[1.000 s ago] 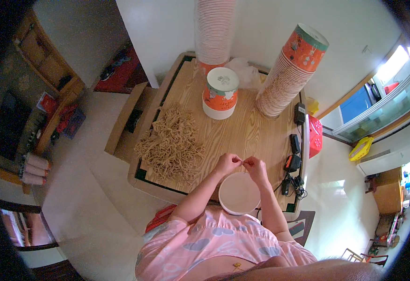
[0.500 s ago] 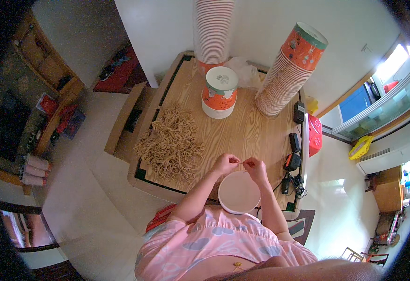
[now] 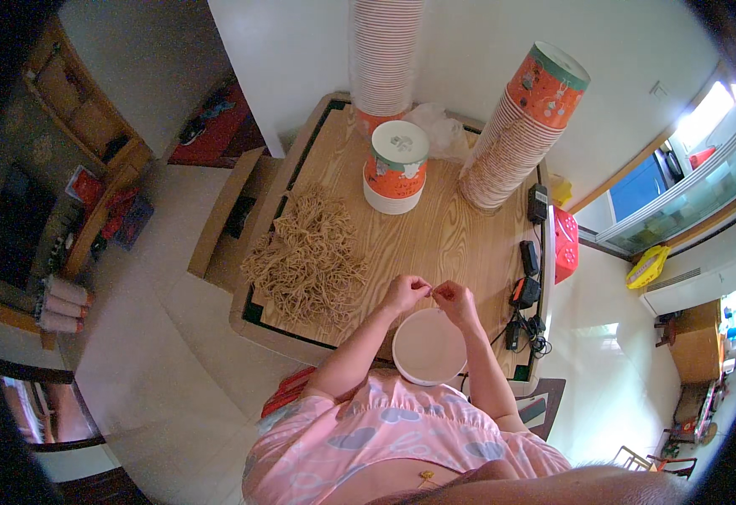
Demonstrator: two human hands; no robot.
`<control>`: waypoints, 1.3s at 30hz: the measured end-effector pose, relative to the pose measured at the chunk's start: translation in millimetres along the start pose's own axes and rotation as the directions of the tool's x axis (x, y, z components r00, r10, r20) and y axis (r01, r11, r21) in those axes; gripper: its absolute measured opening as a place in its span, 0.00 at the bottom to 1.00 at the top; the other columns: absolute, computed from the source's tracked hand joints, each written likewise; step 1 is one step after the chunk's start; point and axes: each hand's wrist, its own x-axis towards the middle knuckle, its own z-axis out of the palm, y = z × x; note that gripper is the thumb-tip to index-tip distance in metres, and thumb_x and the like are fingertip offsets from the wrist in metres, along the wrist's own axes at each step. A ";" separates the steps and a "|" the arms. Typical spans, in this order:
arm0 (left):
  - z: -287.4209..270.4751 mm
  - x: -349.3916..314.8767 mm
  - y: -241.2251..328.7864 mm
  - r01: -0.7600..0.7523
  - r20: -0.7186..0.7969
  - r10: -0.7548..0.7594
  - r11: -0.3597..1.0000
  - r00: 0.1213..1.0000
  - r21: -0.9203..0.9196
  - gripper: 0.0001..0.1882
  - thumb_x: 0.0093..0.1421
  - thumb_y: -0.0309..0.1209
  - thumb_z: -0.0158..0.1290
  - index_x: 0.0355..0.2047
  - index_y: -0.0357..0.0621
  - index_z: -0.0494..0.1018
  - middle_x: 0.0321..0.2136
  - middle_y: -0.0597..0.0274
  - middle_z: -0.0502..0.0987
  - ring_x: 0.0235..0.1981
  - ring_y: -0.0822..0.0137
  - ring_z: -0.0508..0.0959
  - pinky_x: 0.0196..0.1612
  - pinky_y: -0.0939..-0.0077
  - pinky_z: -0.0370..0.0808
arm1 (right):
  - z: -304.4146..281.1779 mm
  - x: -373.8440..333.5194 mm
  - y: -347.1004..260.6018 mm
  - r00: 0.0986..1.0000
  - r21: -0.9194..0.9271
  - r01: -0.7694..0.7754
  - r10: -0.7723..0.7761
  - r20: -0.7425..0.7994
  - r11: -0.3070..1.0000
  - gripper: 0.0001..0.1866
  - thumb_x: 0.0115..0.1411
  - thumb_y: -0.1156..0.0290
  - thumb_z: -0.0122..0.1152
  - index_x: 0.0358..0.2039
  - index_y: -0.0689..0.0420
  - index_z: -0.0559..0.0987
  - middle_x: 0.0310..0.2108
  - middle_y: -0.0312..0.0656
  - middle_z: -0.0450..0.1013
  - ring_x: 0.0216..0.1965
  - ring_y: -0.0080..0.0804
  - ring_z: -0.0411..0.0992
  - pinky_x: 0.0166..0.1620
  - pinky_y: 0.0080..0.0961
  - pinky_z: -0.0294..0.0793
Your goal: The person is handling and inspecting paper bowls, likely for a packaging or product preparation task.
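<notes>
Over the far rim of a white paper tub, my left hand and my right hand meet with fingertips pinched close together. Whatever thin, small thing they pinch is too fine to make out. The tub stands mouth up at the table's near edge, against my clothing, between my forearms. To the left of my hands lies a loose, tangled heap of tan cords. Farther off, a short upside-down stack of orange and green tubs stands on the table.
A tall leaning stack of tubs and another tall wrapped stack stand at the back, near a crumpled clear plastic bag. Black adapters and cables line the table's right edge. An open cardboard box sits left of the table.
My right hand has shifted very slightly left, its fingertips closer to those of my left hand. Tub, cords and stacks stay put.
</notes>
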 end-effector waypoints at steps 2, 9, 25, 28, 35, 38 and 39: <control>1.3 1.2 -3.2 -0.006 -0.024 0.006 1.000 1.000 -0.013 0.06 0.50 0.28 0.52 0.24 0.37 0.74 0.20 0.61 0.76 0.22 0.74 0.76 0.28 0.80 0.72 | 1.6 1.2 2.4 1.000 -0.027 -0.006 0.006 -0.004 1.000 0.04 0.47 0.76 0.56 0.26 0.61 0.75 0.20 0.41 0.73 0.22 0.23 0.70 0.27 0.22 0.69; -0.1 1.2 9.0 -0.109 -0.060 0.112 0.992 0.992 0.062 0.05 0.49 0.27 0.54 0.26 0.38 0.73 0.22 0.63 0.75 0.25 0.75 0.74 0.31 0.79 0.71 | 3.4 1.1 4.4 1.000 0.001 0.004 -0.004 -0.018 1.000 0.03 0.47 0.76 0.56 0.25 0.61 0.74 0.15 0.36 0.68 0.18 0.17 0.64 0.22 0.18 0.65; 5.4 5.4 -22.4 -0.066 -0.032 0.068 0.996 0.997 0.061 0.06 0.46 0.29 0.57 0.24 0.40 0.75 0.21 0.60 0.76 0.23 0.73 0.75 0.29 0.79 0.71 | 6.8 6.4 -4.1 0.995 0.029 0.003 0.000 -0.098 1.000 0.07 0.49 0.70 0.57 0.23 0.60 0.73 0.16 0.40 0.70 0.18 0.24 0.68 0.23 0.23 0.68; 4.2 2.2 -7.4 -0.097 -0.149 0.087 0.993 0.985 -0.064 0.06 0.47 0.29 0.56 0.24 0.40 0.75 0.20 0.62 0.76 0.22 0.74 0.74 0.28 0.79 0.71 | 6.7 6.4 -0.6 0.994 -0.023 -0.026 0.024 -0.107 0.999 0.07 0.48 0.70 0.58 0.22 0.60 0.72 0.16 0.41 0.71 0.18 0.27 0.69 0.24 0.24 0.68; 1.2 1.4 -9.4 -0.030 -0.086 0.032 0.999 0.996 0.030 0.06 0.48 0.29 0.56 0.25 0.39 0.75 0.21 0.65 0.76 0.23 0.76 0.73 0.28 0.80 0.70 | 12.5 5.4 -5.0 0.987 -0.144 -0.007 -0.017 -0.161 0.989 0.09 0.46 0.69 0.60 0.21 0.61 0.72 0.18 0.46 0.71 0.20 0.33 0.71 0.24 0.27 0.68; 6.0 2.3 -1.8 -0.009 -0.095 0.012 0.999 0.995 0.031 0.07 0.49 0.30 0.54 0.25 0.40 0.75 0.21 0.63 0.76 0.23 0.75 0.74 0.28 0.80 0.71 | 11.4 4.0 -2.5 0.982 -0.139 0.021 -0.047 -0.182 0.990 0.07 0.46 0.73 0.60 0.21 0.62 0.72 0.16 0.39 0.70 0.18 0.20 0.66 0.23 0.20 0.66; 6.6 2.2 0.2 -0.034 -0.127 0.041 0.998 0.991 0.054 0.07 0.50 0.30 0.53 0.26 0.40 0.75 0.22 0.61 0.77 0.23 0.75 0.75 0.28 0.80 0.71 | 12.3 3.9 -1.1 0.984 -0.126 0.046 -0.067 -0.167 0.991 0.06 0.47 0.73 0.60 0.22 0.62 0.73 0.16 0.38 0.70 0.19 0.20 0.66 0.23 0.19 0.66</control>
